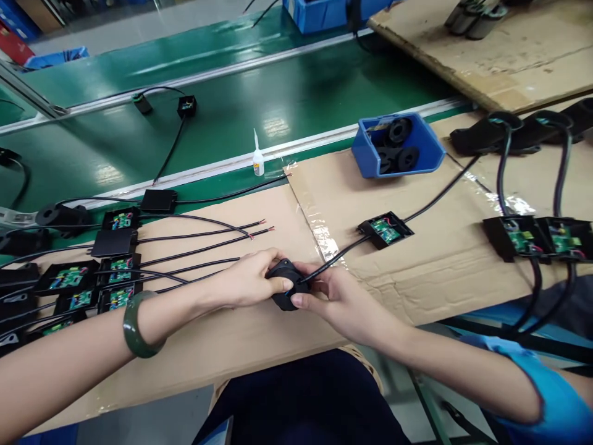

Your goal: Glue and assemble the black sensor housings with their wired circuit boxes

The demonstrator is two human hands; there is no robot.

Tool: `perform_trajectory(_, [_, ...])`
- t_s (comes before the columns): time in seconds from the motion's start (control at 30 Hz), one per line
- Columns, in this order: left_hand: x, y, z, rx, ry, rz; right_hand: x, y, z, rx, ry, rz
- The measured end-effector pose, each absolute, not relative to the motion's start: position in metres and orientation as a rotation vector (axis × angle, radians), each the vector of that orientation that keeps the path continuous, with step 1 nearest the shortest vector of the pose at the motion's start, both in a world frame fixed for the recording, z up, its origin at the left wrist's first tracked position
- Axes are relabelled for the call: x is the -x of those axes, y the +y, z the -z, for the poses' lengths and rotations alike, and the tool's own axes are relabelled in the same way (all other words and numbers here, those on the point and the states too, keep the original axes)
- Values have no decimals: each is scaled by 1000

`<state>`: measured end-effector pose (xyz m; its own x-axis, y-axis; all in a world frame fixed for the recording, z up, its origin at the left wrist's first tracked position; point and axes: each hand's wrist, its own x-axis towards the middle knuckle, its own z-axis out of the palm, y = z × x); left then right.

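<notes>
Black plastic flanged part [286, 271], one: was clamped between left hand [250, 279] and right hand [340, 296] fingers; black round cable [336, 256] led to open black rectangular box [403, 234].

The left hand [264, 275] and right hand [336, 293] are bare. 1 thick, smooth, rounded bangle [131, 327] in dark green circles the left forearm [83, 364]. A bright blue sleeve [551, 395], creased, leaves the right forearm [417, 349] uncovered. Plain dark navy clothing [301, 398] covers the lap.
</notes>
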<state>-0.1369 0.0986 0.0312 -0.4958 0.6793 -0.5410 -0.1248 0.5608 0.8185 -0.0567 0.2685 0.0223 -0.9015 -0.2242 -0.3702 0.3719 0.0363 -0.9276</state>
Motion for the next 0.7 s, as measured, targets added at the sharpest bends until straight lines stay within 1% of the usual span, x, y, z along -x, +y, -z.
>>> perform_trajectory(0.17, [141, 99, -29, -498, 1858, -1028, 57, 270, -27, -121, 2059, 1803])
perform_trajectory(0.33, [148, 101, -32, -532, 1813, -929, 58, 273, -25, -77, 2031, 1790])
perform_trajectory(0.43, [150, 101, -32, -523, 1785, -1016, 58, 273, -24, -71, 2009, 1816])
perform_trajectory(0.53, [150, 97, -31, -452, 1646, -1131, 57, 271, -24, -82, 1985, 1866])
perform_trajectory(0.7, [151, 91, -33, -390, 1527, -1185, 55, 270, -24, -94, 1987, 1888])
